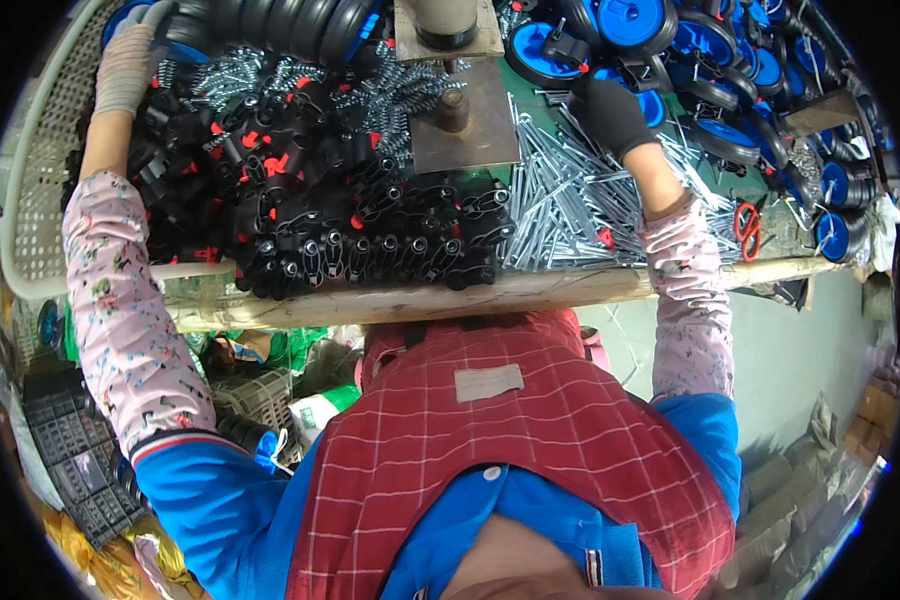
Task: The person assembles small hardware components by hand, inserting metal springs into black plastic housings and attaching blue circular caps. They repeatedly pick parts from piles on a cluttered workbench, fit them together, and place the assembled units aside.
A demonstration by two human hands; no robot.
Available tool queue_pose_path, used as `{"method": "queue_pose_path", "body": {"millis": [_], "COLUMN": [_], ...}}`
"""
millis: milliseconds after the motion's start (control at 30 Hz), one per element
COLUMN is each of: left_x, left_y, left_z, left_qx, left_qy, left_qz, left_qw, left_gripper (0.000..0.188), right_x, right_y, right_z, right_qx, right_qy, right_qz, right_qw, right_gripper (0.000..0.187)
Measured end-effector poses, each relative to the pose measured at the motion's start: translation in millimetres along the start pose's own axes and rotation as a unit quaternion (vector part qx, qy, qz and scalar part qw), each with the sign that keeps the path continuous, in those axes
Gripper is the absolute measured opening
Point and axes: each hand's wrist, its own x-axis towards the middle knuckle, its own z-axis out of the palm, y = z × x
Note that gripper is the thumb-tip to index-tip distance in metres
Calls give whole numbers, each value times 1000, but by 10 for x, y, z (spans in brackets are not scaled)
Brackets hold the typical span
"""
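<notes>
My left hand (127,68), in a pale knit glove, reaches to the far left, its fingers bent over a black wheel with a blue hub (183,52). The view's upper edge cuts off part of that grip. My right hand (615,118), in a dark glove, is over a pile of long silver bolts (560,190), close to another blue-hubbed wheel (652,108). Its fingers point away and are hidden, so what they hold does not show. Between my hands lie many black caster brackets (300,215) with red parts, and heaps of silver screws (235,80).
A metal press (465,140) with a square plate stands mid-bench. Blue-hubbed casters (730,135) crowd the right. Red-handled scissors (747,228) lie by the bolts. A pale perforated basket (32,215) edges the left, and a wooden rail (420,305) runs along the front.
</notes>
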Motion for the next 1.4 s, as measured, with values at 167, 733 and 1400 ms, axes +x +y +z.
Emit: {"method": "queue_pose_path", "body": {"millis": [167, 733, 1400], "left_x": [-107, -56, -1405], "left_y": [58, 349, 3312], "left_z": [-144, -50, -935], "left_qx": [11, 76, -810], "left_qy": [6, -1, -51], "left_qz": [36, -3, -379], "left_qw": [999, 997, 445], "left_gripper": [66, 71, 38], "right_x": [-88, -330, -539], "right_y": [-296, -456, -1588], "right_z": [217, -38, -780], "right_qx": [-163, 68, 284], "right_qy": [4, 135, 171], "right_qz": [-16, -35, -274], "right_qw": [987, 988, 903], "right_gripper": [12, 26, 26]}}
